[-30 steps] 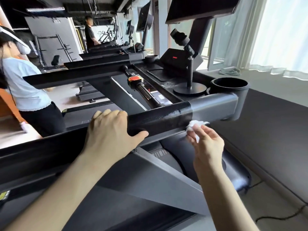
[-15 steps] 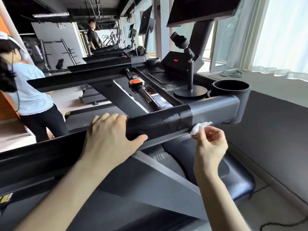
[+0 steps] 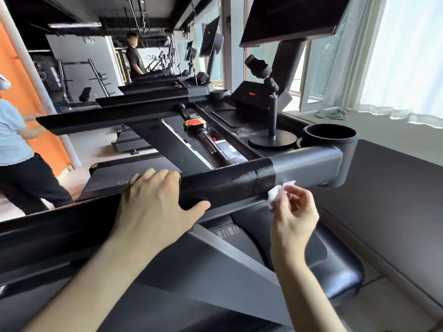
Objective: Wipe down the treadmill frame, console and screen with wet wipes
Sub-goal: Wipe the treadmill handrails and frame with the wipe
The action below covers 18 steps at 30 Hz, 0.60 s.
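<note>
The wipe (image 3: 275, 195), a small crumpled white wad, touches the lower front edge of the rail (image 3: 227, 185), at the seam where the rail's black sleeve gives way to its grey end. The right hand (image 3: 296, 214) pinches it between thumb and first fingers, with the other fingers loosely curled and clear of the rail. Wadding the wipe this tightly presumably concentrates pressure on a narrow strip. The left hand (image 3: 153, 202) grips the rail well to the left of the wipe, fingers hooked over the top and thumb stretched along the near face, probably to brace the body and steady the reach. Pale streaks on the sleeve beside the seam suggest a damp or smeared patch, so the step in hand appears to be frame cleaning. The console (image 3: 254, 97) and the screen (image 3: 292, 17) above it lie well apart from both hands and are judged still to come. A cup holder (image 3: 329, 135) caps the rail's right end, and a stand (image 3: 271, 137) with a round base sits on the console just beside it. Legible writing is scarce: the console shows red characters too small to read, pale markings on the hood (image 3: 249, 236) below the rail are illegible, and no brand name can be made out. Beyond, a person in blue (image 3: 12, 144) and a person in black (image 3: 133, 58) stand among further treadmills.
</note>
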{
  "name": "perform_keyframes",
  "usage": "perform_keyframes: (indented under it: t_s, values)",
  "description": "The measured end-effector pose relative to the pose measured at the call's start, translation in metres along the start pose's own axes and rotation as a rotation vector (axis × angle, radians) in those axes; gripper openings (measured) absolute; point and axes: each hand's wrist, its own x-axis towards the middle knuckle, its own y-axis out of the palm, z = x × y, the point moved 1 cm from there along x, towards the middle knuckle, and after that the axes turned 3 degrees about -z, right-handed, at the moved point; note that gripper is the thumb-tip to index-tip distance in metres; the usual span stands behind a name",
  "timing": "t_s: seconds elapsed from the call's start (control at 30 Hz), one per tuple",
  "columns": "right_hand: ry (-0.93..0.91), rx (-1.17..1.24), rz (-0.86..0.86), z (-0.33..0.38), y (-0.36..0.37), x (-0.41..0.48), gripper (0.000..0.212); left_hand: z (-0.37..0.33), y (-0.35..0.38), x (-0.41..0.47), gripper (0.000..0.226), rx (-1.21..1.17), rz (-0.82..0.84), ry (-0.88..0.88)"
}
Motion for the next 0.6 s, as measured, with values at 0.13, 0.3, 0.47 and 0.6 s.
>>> perform_keyframes:
  t_s: [0.13, 0.3, 0.47, 0.6]
  values:
    - [-0.07, 0.031, 0.17, 0.015, 0.021, -0.051, 0.01, 0.0, 0.001, 0.0, 0.069, 0.001, 0.006, -0.007]
    - [-0.466, -0.197, 0.381, 0.018, 0.014, -0.048, 0.021, 0.0, 0.002, -0.001, 0.066, -0.011, -0.005, -0.005]
    - [-0.432, -0.218, 0.109, 0.015, 0.003, 0.014, 0.013, -0.001, 0.003, -0.001, 0.062, -0.003, -0.024, -0.009]
    - [-0.338, -0.168, 0.019, 0.013, 0.018, -0.008, 0.017, -0.001, 0.0, -0.001, 0.067, -0.016, -0.01, -0.011]
